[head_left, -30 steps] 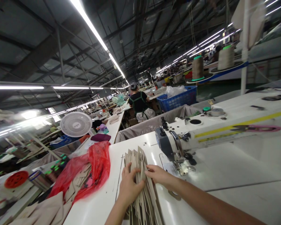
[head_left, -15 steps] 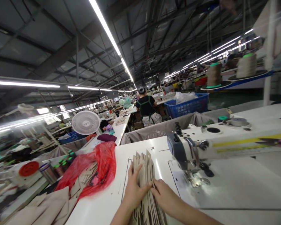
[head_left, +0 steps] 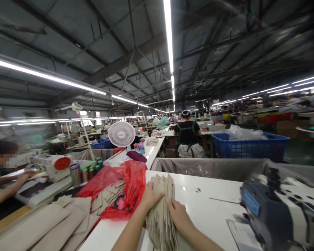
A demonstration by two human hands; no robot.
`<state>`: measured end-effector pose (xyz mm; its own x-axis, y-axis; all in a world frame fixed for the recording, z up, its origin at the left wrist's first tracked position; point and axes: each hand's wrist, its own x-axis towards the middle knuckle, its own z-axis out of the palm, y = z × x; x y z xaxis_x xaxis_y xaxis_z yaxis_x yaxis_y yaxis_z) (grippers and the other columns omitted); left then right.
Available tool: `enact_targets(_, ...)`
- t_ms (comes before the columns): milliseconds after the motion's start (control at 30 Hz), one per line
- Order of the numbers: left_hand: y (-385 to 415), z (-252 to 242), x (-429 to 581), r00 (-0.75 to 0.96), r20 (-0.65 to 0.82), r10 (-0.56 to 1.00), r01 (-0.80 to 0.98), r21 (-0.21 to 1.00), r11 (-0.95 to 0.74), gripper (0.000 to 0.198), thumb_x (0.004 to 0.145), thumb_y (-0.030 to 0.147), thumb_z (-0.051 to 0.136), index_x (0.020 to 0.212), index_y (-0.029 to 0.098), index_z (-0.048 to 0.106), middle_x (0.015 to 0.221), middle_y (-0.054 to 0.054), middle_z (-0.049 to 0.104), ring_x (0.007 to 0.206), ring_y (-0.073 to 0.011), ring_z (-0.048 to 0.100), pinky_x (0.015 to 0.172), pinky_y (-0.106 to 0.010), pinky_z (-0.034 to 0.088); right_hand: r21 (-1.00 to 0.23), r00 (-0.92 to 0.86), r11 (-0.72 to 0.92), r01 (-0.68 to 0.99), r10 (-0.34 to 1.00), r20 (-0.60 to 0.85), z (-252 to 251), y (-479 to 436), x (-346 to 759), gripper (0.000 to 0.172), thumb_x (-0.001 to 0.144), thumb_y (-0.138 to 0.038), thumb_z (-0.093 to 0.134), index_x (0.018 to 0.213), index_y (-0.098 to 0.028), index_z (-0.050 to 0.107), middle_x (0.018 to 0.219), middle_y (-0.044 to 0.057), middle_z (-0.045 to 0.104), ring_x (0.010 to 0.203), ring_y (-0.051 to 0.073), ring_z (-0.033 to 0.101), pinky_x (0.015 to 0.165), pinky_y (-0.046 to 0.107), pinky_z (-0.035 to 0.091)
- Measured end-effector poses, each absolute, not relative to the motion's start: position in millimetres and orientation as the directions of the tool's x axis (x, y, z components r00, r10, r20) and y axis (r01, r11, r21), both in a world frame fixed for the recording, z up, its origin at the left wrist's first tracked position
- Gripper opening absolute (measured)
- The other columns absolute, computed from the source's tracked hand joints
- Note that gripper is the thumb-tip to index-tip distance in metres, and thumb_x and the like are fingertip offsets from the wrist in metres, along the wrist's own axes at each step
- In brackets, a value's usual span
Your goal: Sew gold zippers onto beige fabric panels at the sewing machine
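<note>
Stack of beige fabric pieces is gripped by fingers of left hand and right hand on white sewing table. Red plastic bag is seen left of fingers, sewing machine right; beyond, tube lights are lit under dark roof.

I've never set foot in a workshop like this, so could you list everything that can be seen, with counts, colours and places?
Stack of pieces: one, beige, between the hands
Table: one, white, beneath the stack
Plastic bag: one, red, left of the stack
Flat pieces: several, beige, lower left
Near sewing machine: one, dark grey and white, right
Left sewing machine: one, white with red disc
Fan: one, white, beyond the bag
Crate: one, blue, right background
Ceiling lights: several, white, overhead
Co-workers: two nearby, dark top on the one ahead, other at left edge
Far background: too blurred to count
Left hand: one, bare, stack's left side
Right hand: one, bare, stack's right side
</note>
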<state>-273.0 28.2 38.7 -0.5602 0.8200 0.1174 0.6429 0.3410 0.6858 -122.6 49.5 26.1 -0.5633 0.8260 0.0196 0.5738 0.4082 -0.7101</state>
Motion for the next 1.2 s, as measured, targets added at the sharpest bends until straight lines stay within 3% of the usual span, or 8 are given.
enact_targets(133, 35, 35, -309, -0.547, 0.169, 0.820, 0.691, 0.644, 0.329, 0.068, 0.071, 0.040, 0.058, 0.127, 0.003, 0.044, 0.132, -0.021, 0.048, 0.123, -0.0287, 0.044, 0.104, -0.034, 0.031, -0.697, -0.535, 0.370, 0.614, 0.845, -0.022, 26, 53, -150, 0.061, 0.092, -0.044, 0.022, 0.135, -0.004, 0.036, 0.129, 0.017, 0.051, 0.119, 0.032, 0.044, 0.095, 0.042, 0.035)
enact_targets(300, 22, 40, -323, -0.480, 0.321, 0.817, 0.778, 0.585, 0.228, 0.049, 0.077, 0.028, 0.052, 0.120, 0.005, 0.052, 0.130, -0.018, 0.051, 0.122, -0.0250, 0.045, 0.104, -0.033, 0.031, -0.691, -0.540, 0.407, 0.597, 0.841, 0.029, 20, 56, -157, 0.056, 0.093, -0.044, 0.016, 0.125, -0.016, 0.051, 0.131, 0.008, 0.051, 0.119, 0.028, 0.044, 0.097, 0.042, 0.034)
enact_targets(433, -14, 47, -321, -0.420, 0.473, 0.775, 0.837, 0.531, 0.130, 0.035, 0.079, 0.022, 0.046, 0.110, 0.012, 0.060, 0.129, -0.012, 0.052, 0.122, -0.0214, 0.045, 0.105, -0.035, 0.030, -0.670, -0.508, 0.428, 0.607, 0.857, 0.087, 5, 57, -150, 0.053, 0.093, -0.042, 0.019, 0.127, -0.016, 0.050, 0.135, 0.008, 0.045, 0.124, 0.026, 0.038, 0.101, 0.039, 0.030)
enact_targets(567, -58, 49, -324, -0.415, 0.573, 0.707, 0.862, 0.496, 0.104, 0.027, 0.085, 0.023, 0.039, 0.095, 0.017, 0.064, 0.107, -0.009, 0.063, 0.104, -0.0195, 0.056, 0.095, -0.035, 0.041, -0.595, -0.515, 0.518, 0.614, 0.835, 0.196, -9, 58, -148, 0.053, 0.092, -0.041, 0.022, 0.124, -0.010, 0.052, 0.132, 0.012, 0.047, 0.121, 0.027, 0.040, 0.100, 0.039, 0.031)
enact_targets(667, -86, 44, -331, -0.465, 0.608, 0.644, 0.858, 0.489, 0.158, 0.028, 0.087, 0.025, 0.036, 0.094, 0.018, 0.062, 0.095, -0.008, 0.064, 0.094, -0.0196, 0.058, 0.087, -0.034, 0.046, -0.545, -0.529, 0.574, 0.612, 0.809, 0.258, -17, 63, -147, 0.053, 0.092, -0.041, 0.024, 0.122, -0.008, 0.053, 0.129, 0.015, 0.049, 0.117, 0.028, 0.043, 0.097, 0.041, 0.034)
enact_targets(900, -100, 26, -348, -0.680, 0.517, 0.520, 0.733, 0.476, 0.486, 0.046, 0.085, 0.031, 0.042, 0.123, 0.006, 0.046, 0.126, -0.020, 0.050, 0.119, -0.0296, 0.044, 0.099, -0.044, 0.031, -0.442, -0.517, 0.648, 0.621, 0.762, 0.390, -29, 78, -147, 0.051, 0.088, -0.039, 0.030, 0.117, -0.005, 0.054, 0.121, 0.019, 0.051, 0.110, 0.032, 0.046, 0.090, 0.045, 0.039)
enact_targets(1067, -86, 23, -359, -0.719, 0.387, 0.578, 0.691, 0.492, 0.530, 0.048, 0.092, 0.037, 0.023, 0.091, 0.015, 0.065, 0.093, -0.013, 0.068, 0.090, -0.0264, 0.062, 0.083, -0.039, 0.042, -0.315, -0.537, 0.890, 0.330, 0.452, 0.712, 21, 56, -183, 0.042, 0.085, -0.037, 0.038, 0.116, -0.012, 0.053, 0.121, 0.016, 0.051, 0.114, 0.029, 0.043, 0.098, 0.046, 0.033)
enact_targets(1200, -84, 21, -362, -0.705, 0.348, 0.618, 0.695, 0.514, 0.503, 0.047, 0.092, 0.033, 0.023, 0.088, 0.016, 0.066, 0.090, -0.011, 0.070, 0.087, -0.0230, 0.063, 0.079, -0.033, 0.043, -0.282, -0.759, 0.958, -0.058, 0.141, 0.635, 70, 16, -242, 0.030, 0.087, -0.023, 0.039, 0.109, -0.014, 0.058, 0.114, 0.013, 0.056, 0.109, 0.022, 0.048, 0.098, 0.038, 0.035)
